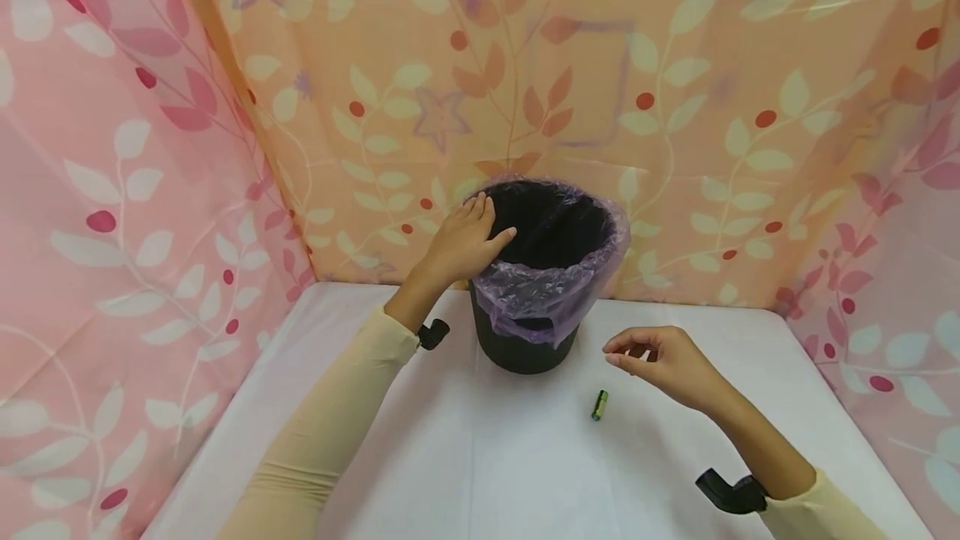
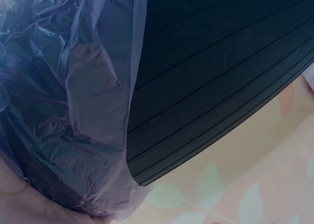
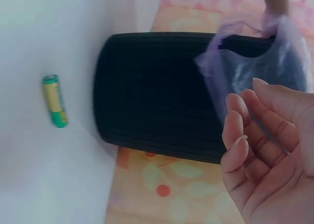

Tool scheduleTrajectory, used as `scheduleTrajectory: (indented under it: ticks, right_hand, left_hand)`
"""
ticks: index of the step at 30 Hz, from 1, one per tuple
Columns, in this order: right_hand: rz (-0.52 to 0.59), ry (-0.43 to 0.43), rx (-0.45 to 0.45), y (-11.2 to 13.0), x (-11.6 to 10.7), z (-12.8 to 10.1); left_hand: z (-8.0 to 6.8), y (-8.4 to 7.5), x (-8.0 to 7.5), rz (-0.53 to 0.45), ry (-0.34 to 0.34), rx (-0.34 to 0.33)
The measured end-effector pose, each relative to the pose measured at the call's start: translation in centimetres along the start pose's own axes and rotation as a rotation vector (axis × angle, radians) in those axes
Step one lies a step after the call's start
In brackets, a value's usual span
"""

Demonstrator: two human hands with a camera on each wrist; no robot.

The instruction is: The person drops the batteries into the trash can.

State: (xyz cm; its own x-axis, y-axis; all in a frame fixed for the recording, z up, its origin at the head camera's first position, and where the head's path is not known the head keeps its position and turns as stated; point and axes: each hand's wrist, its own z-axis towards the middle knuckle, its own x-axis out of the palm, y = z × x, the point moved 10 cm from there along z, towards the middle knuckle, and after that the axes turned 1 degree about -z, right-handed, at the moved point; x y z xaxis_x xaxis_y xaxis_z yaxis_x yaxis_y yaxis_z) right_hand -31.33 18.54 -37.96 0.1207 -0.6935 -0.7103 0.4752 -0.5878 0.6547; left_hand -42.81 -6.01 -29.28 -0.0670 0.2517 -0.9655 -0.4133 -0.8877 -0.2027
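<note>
The battery (image 1: 599, 405) lies on its side on the white table (image 1: 465, 473), near and a little right of the bin (image 1: 525, 348), well clear of its base. It is a small green and yellow cell, and the right wrist view shows it (image 3: 54, 100) flat on the sheet with bare table all around it. It looks light, stiff and smooth, so it would likely roll at a nudge and slip from a loose pinch; the best hold seems to be across the middle of the barrel, thumb on one side and a fingertip on the other. The right hand (image 1: 663, 361) hovers just right of and beyond the battery, above the table, fingers loosely curled toward the thumb and grasping nothing; the right wrist view confirms the fingers (image 3: 245, 135) are relaxed and bare. The left hand (image 1: 465, 242) rests on the far left rim of the bin, fingers laid fairly straight over the edge, pressing on the liner (image 1: 551, 290) rather than clenching it. The bin is black and ribbed, standing upright at the far middle of the table, with a thin purple liner folded over its rim and hanging crumpled down the near side; that film (image 2: 73, 111) looks soft and easily torn. A leaf-patterned curtain (image 1: 712, 107) closes the scene behind and at both sides.
</note>
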Motion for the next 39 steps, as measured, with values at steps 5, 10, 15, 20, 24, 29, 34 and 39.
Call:
scheduleTrajectory:
  ticks: [5,10,15,20,24,29,34,39]
  right_hand:
    - [-0.019,0.013,0.004,-1.5,1.2,-0.7]
    - [-0.026,0.026,0.013,-2.9,2.3,-1.3]
    - [-0.028,0.061,0.016,-4.1,3.5,-1.7]
    - [-0.028,0.084,-0.003,-5.0,4.3,-2.1]
    - [-0.034,0.095,-0.033,-5.5,4.9,-2.3]
    - [-0.075,0.098,-0.072,-5.3,5.3,-2.5]
    - [-0.114,0.087,-0.081,-5.6,5.5,-2.7]
    - [-0.157,0.085,-0.083,-6.4,6.2,-2.8]
  left_hand:
    - [0.0,-0.1,-0.1,-0.008,-0.004,0.004]
    - [0.0,-0.1,0.0,-0.003,0.007,0.000]
    - [0.0,0.0,0.1,-0.005,0.004,-0.001]
    - [0.1,0.1,0.1,-0.004,0.003,-0.005]
    - [0.2,0.0,0.1,0.000,0.004,-0.008]
    - [0.2,0.1,0.1,0.010,0.000,-0.007]
    - [0.2,0.1,0.1,0.010,-0.005,-0.008]
    - [0.3,0.1,0.2,0.009,-0.002,-0.009]
